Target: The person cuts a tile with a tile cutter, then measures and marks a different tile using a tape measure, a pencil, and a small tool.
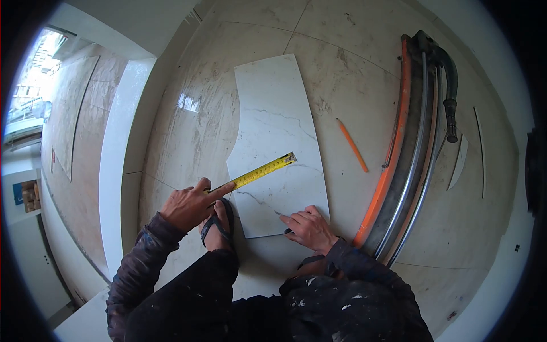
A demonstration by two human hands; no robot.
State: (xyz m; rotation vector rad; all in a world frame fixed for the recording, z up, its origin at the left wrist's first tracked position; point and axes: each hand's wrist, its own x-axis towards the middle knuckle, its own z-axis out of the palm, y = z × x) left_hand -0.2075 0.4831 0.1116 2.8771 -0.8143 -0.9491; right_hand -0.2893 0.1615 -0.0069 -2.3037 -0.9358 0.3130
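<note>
The cut tile (277,114) lies flat on the floor (353,74), with its near edge under the fingers of the right hand (310,228) and its left edge, which has a curved notch, just beyond the left hand (191,205). There is bare floor all round the tile's far end. To the right of the right fingers an orange pencil (352,145) lies apart from the tile, and the long tile cutter (407,154) lies beyond the pencil. The tile is glossy white with thin grey veins.

The left fingers grasp the yellow tape measure (263,170), whose blade runs from them across the tile with its tip near the middle. The right fingers rest lightly curled on the tile. Something small and dark shows beneath them, and I cannot tell whether they grip it. A sandalled foot (216,228) sits just below the left fingers.
</note>
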